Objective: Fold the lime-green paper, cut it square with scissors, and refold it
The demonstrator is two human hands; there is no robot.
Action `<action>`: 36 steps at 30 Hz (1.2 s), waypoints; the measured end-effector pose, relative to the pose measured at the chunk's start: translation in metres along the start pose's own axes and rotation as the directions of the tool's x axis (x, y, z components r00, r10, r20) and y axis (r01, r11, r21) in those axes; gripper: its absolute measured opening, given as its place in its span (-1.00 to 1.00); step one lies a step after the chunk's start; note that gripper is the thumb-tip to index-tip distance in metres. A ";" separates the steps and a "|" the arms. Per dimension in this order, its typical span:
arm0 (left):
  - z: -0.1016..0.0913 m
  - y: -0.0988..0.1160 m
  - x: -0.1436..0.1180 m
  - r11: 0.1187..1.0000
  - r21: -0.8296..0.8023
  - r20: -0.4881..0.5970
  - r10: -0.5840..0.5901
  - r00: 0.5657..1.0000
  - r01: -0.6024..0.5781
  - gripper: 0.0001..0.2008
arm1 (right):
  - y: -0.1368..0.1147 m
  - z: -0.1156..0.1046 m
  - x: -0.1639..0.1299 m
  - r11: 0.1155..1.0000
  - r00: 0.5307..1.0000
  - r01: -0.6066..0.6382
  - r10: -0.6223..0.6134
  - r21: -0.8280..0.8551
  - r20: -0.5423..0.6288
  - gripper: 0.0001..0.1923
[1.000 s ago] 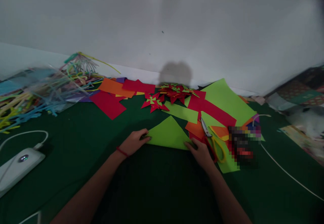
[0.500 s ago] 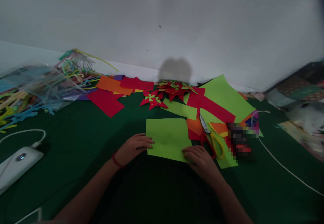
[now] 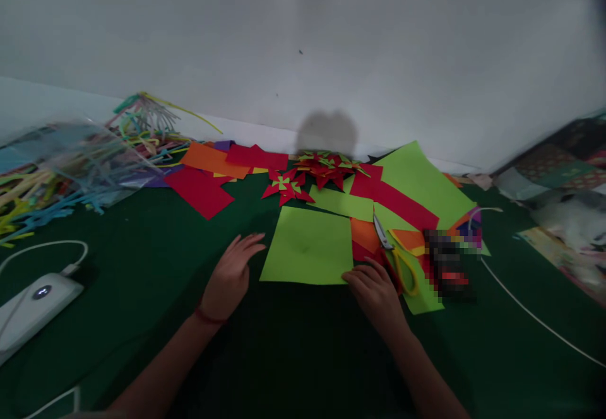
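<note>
Scissors [image 3: 396,256] beside right hand [image 3: 374,293] pinching green sheet [image 3: 307,245] | left hand [image 3: 231,275] open

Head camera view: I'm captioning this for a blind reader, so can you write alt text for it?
A green paper square lies flat on a dark green table; the right hand touches its near right corner, and the left hand hovers open just left of it. Yellow-handled scissors and red-and-green paper pinwheels lie beyond.
</note>
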State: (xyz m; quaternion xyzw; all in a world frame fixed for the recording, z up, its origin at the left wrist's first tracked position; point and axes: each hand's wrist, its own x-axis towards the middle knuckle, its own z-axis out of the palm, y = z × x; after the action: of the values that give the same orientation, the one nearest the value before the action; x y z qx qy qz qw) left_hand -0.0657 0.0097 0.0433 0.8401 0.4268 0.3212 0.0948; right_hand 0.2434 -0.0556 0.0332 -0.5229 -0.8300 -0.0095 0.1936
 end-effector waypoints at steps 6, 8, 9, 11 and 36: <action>0.010 0.041 -0.005 0.979 -0.015 0.211 0.201 0.957 -0.202 -0.65 | -0.036 0.003 0.015 0.999 0.999 0.037 -0.036 0.032 -0.039 -0.78; 0.019 0.039 -0.008 0.975 -0.064 0.245 0.221 0.944 -0.212 -0.78 | -0.044 0.005 0.018 0.992 0.998 0.051 -0.046 0.117 -0.041 -0.81; 0.023 0.034 -0.009 0.975 -0.107 0.237 0.217 0.947 -0.197 -0.80 | -0.046 0.006 0.019 0.985 0.999 0.050 -0.046 0.164 -0.025 -0.81; 0.026 0.018 -0.012 0.963 -0.201 0.218 0.224 0.950 -0.181 -0.80 | -0.047 0.007 0.021 0.967 0.999 0.042 -0.044 0.249 0.002 -0.81; 0.049 0.014 -0.004 0.988 0.036 0.279 -0.153 0.948 0.149 -0.59 | -0.060 0.048 0.046 0.874 0.873 -0.483 0.476 0.058 0.106 -0.79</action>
State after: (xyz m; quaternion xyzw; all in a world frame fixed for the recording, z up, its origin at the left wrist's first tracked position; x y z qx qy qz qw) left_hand -0.0274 0.0034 0.0092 0.8427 0.4741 0.1877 0.1726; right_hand 0.1591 -0.0329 0.0154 -0.7038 -0.6819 0.0964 0.1744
